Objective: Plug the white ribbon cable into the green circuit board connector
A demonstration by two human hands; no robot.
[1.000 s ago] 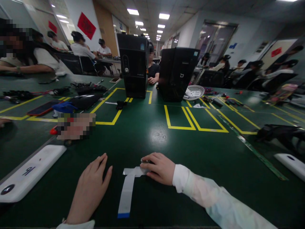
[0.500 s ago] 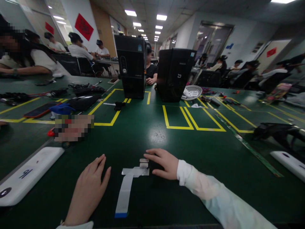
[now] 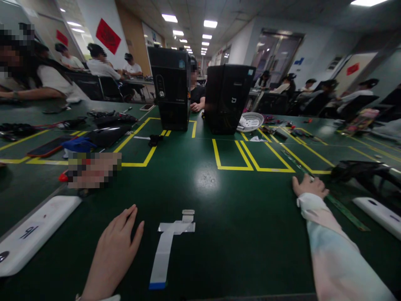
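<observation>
My left hand (image 3: 114, 246) rests on the green table with its fingers stretched out and holds nothing. To its right lies a flat white ribbon cable (image 3: 163, 255), with a blue end nearest me, a cross piece of clear tape and a small connector (image 3: 188, 212) at its far end. Out to the right, my right hand (image 3: 310, 187) is over a long, thin green circuit board strip (image 3: 347, 211). Its thumb stands apart from the fingers, and the fingertips reach onto the strip, partly covering it. No firm grip on the strip shows.
Two black computer towers (image 3: 171, 92) (image 3: 228, 100) stand at the back. White casings (image 3: 40, 234) (image 3: 377, 215) lie at both sides, with a black curved part (image 3: 360, 173) at right. Cables, tools and a white basket (image 3: 250, 121) lie farther off. A person (image 3: 198, 96) sits opposite.
My right hand has left the ribbon cable's connector and moved right, onto the green strip. My left hand has stayed by the cable, which lies as before. The view has shifted slightly.
</observation>
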